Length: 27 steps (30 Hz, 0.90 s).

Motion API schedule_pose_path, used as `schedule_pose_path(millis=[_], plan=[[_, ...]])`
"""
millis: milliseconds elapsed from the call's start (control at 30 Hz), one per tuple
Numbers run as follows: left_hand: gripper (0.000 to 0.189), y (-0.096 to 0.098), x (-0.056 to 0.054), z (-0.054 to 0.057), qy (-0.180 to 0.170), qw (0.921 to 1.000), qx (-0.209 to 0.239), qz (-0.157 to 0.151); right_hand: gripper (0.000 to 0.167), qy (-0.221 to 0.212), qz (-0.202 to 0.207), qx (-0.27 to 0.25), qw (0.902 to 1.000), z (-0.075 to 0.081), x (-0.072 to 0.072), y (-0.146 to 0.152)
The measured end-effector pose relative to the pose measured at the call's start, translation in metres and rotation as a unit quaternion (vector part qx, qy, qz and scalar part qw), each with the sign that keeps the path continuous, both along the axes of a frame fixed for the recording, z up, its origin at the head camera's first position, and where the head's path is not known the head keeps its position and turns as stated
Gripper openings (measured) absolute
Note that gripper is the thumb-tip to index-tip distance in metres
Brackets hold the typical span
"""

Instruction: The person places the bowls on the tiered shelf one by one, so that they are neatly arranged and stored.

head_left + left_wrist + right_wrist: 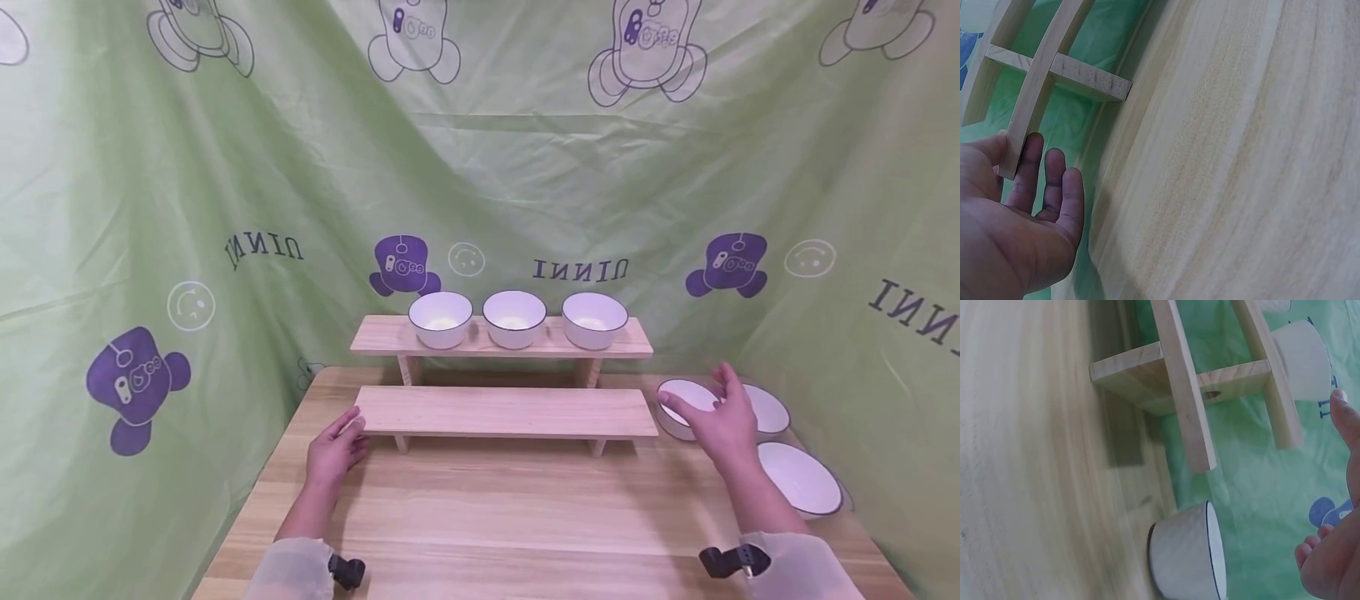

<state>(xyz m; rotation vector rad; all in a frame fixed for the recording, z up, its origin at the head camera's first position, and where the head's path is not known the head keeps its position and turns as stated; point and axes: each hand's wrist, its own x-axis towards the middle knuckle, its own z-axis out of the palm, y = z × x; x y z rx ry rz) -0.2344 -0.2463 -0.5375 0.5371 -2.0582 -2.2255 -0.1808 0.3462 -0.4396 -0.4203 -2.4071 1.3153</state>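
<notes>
A two-tier wooden shelf stands on the table. My left hand pinches the left end of its lower board, thumb on top and forefinger beneath, as the left wrist view shows the hand close up. Over on the right, my right hand is raised in the air with thumb and fingers apart, holding nothing. Behind it on the table are a white dark-rimmed bowl and a second bowl, partly hidden by the hand. The right wrist view has the hand at its edge, apart from the nearby bowl.
Three white bowls, a left one, a middle one and a right one, sit in a row on the upper board. Another bowl lies by the table's right edge. A green printed curtain surrounds the wooden table.
</notes>
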Motion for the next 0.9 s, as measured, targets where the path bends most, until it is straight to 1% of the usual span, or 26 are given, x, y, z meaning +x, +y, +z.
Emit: schedule_pose_path(millis=[233,367,500,667,800,900], plan=[[0.058,-0.001,-0.001,0.000,0.000,1.0000,0.003,-0.002,0.126,-0.012,-0.006,0.005,0.9999,-0.005,0.010,0.003],[0.058,0.000,0.000,0.001,0.002,1.0000,-0.004,0.002,0.125,-0.009,-0.004,0.003,0.9999,-0.009,0.018,0.006],[0.059,0.001,0.001,0.002,0.008,1.0000,-0.004,0.005,0.123,-0.010,-0.010,0.006,0.9999,-0.012,0.024,0.010],[0.059,0.000,0.001,0.004,0.002,1.0000,-0.001,-0.005,0.125,-0.021,-0.020,0.009,0.9995,-0.013,0.032,0.016],[0.058,0.000,0.000,0.002,0.000,1.0000,-0.004,-0.004,0.125,-0.030,-0.020,0.018,0.9992,-0.016,0.039,0.023],[0.058,0.001,0.000,0.000,0.005,1.0000,-0.007,-0.001,0.124,-0.035,-0.024,0.025,0.9988,-0.019,0.042,0.027]])
